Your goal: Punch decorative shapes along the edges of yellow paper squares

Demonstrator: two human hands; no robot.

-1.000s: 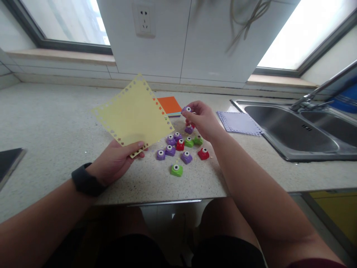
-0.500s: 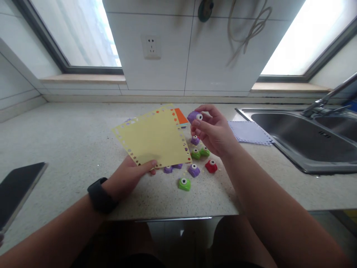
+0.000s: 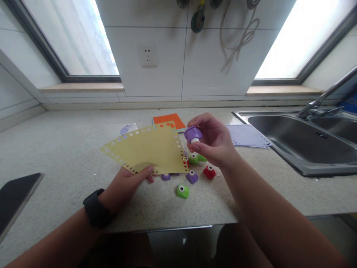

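Note:
Two or so sheets of yellow paper (image 3: 152,150), with small shapes punched along their edges, are pinched at the near edge by my left hand (image 3: 136,178). My right hand (image 3: 216,139) grips a purple craft punch (image 3: 193,133) between thumb and fingers, just right of the paper and apart from it. On the counter below lie more punches: a green one (image 3: 182,191) nearest me, a purple one (image 3: 192,176), a red one (image 3: 209,172) and a green one (image 3: 194,159). Others are partly hidden behind the paper.
Orange paper (image 3: 170,120) lies on other sheets behind the yellow paper. Punched lavender sheets (image 3: 248,134) rest beside the steel sink (image 3: 279,149) at right. A white sheet with purple bits (image 3: 128,128) is at back left. A dark flat object (image 3: 18,193) lies far left.
The purple punch has turned in my right hand, so its white button now faces down. The yellow paper has shifted slightly left and tilted flatter, uncovering more of the orange paper. The view has tipped upward.

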